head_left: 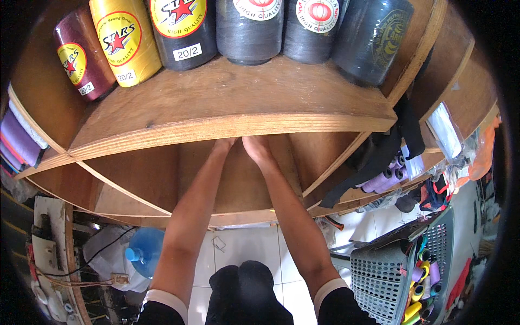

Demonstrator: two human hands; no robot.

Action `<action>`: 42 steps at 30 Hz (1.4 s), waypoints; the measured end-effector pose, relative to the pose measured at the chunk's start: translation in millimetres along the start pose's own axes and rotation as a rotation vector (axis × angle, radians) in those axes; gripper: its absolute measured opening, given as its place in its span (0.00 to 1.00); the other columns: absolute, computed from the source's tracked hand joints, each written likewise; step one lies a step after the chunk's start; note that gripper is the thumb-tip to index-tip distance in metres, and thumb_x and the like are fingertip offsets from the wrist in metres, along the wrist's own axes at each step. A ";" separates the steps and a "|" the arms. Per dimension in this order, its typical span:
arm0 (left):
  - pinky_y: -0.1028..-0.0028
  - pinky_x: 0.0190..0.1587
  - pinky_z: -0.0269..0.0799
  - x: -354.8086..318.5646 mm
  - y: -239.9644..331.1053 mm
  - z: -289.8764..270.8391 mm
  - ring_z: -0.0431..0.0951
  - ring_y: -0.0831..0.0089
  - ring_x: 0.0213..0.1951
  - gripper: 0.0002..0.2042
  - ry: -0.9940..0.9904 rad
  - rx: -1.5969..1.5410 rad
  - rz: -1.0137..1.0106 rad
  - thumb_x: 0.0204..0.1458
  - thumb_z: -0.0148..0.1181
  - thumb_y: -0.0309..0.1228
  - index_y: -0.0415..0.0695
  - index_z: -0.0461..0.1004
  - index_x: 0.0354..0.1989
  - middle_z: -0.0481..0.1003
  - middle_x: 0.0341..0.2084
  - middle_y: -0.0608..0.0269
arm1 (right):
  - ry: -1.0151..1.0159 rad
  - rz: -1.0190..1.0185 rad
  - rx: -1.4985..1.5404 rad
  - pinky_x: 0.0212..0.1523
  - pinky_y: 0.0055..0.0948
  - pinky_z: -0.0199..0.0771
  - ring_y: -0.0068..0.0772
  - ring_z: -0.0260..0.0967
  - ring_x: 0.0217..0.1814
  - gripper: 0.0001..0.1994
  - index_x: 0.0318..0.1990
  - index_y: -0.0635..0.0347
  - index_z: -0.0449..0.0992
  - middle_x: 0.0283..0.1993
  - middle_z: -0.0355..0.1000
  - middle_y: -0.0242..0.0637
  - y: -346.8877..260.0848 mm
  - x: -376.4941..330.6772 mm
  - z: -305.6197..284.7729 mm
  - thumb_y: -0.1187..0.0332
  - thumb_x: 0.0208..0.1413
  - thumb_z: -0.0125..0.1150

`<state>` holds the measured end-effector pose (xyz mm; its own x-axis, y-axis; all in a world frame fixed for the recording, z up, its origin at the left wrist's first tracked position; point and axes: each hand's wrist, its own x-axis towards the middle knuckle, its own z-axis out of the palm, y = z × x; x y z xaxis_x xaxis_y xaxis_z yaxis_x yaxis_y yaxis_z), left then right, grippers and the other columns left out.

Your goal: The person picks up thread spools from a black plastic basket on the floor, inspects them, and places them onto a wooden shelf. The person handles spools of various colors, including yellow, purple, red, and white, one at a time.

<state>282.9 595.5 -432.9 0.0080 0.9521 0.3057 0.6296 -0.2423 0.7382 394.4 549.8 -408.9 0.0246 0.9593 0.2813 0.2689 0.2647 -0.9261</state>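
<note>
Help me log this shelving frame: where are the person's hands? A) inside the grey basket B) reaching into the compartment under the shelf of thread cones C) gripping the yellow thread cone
B: both hands, left and right, reach under the wooden shelf bearing the thread cones.

We reach both arms into the lower wooden compartment, our left hand (225,145) and right hand (254,147) side by side, fingers hidden under the front edge of the shelf (233,125) that carries large thread cones (246,27), with a grey basket (379,271) of small spools at lower right.
</note>
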 end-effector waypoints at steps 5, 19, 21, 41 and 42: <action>0.64 0.58 0.61 12.9 -18.7 9.2 0.68 0.63 0.54 0.18 -0.001 0.066 0.009 0.56 0.54 0.37 0.39 0.70 0.51 0.71 0.51 0.53 | 0.033 0.032 -0.059 0.65 0.41 0.52 0.50 0.52 0.67 0.25 0.57 0.65 0.64 0.63 0.59 0.53 -1.5 6.1 8.8 0.56 0.59 0.49; 0.65 0.55 0.64 12.9 -11.4 11.3 0.69 0.64 0.51 0.18 0.030 0.071 -0.005 0.55 0.55 0.37 0.38 0.71 0.49 0.72 0.48 0.54 | 0.089 -0.071 -0.016 0.60 0.42 0.57 0.50 0.59 0.61 0.24 0.53 0.68 0.67 0.58 0.64 0.54 14.5 13.0 15.1 0.55 0.59 0.47; 0.65 0.54 0.64 8.5 -8.3 12.6 0.69 0.64 0.51 0.18 0.033 0.066 -0.005 0.55 0.56 0.37 0.38 0.71 0.49 0.72 0.47 0.54 | 0.096 -0.045 -0.052 0.60 0.42 0.57 0.51 0.59 0.61 0.24 0.53 0.68 0.67 0.58 0.64 0.54 9.9 8.3 12.7 0.55 0.59 0.47; 0.66 0.50 0.67 -68.0 28.5 -33.0 0.70 0.66 0.47 0.17 0.278 -0.343 -0.078 0.54 0.58 0.37 0.37 0.72 0.47 0.73 0.43 0.55 | 0.242 0.024 0.062 0.49 0.37 0.63 0.41 0.63 0.46 0.15 0.45 0.67 0.68 0.40 0.67 0.46 2.7 -57.4 28.4 0.63 0.61 0.44; 0.66 0.49 0.67 -94.2 40.2 -37.6 0.70 0.66 0.47 0.17 0.318 -0.404 -0.119 0.54 0.58 0.37 0.37 0.72 0.47 0.74 0.43 0.55 | 0.275 0.036 0.091 0.45 0.35 0.64 0.37 0.64 0.42 0.13 0.43 0.67 0.69 0.36 0.67 0.43 -34.1 -79.7 13.1 0.65 0.62 0.44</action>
<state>278.3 489.0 -409.5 -0.3213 0.8890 0.3264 0.2616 -0.2479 0.9328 370.6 465.6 -403.1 0.2958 0.9090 0.2935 0.1759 0.2502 -0.9521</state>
